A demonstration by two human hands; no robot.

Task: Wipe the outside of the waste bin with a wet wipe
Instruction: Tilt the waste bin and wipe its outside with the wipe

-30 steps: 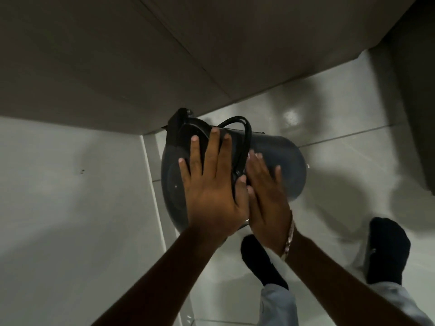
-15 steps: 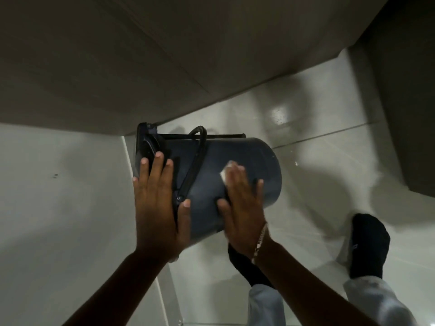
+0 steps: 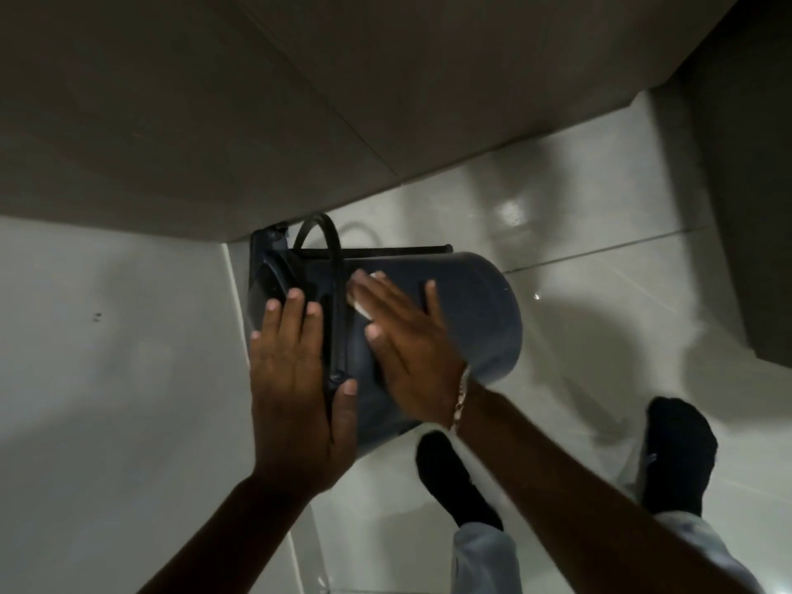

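Observation:
A dark grey waste bin is tipped on its side above the floor, lid end to the left, black wire handle looped around it. My left hand grips the lid end, thumb against the bin's wall. My right hand lies flat on the bin's side and presses a white wet wipe against it; only the wipe's edge shows past my fingers.
A brown cabinet front rises just behind the bin. A white wall or panel fills the left. Glossy pale floor tiles spread to the right. My two feet in black socks stand below the bin. A dark unit stands at right.
The bin has been tipped over onto its side. My left hand shifted to the lid end, and my right hand slid with the wipe along the bin's side toward the handle.

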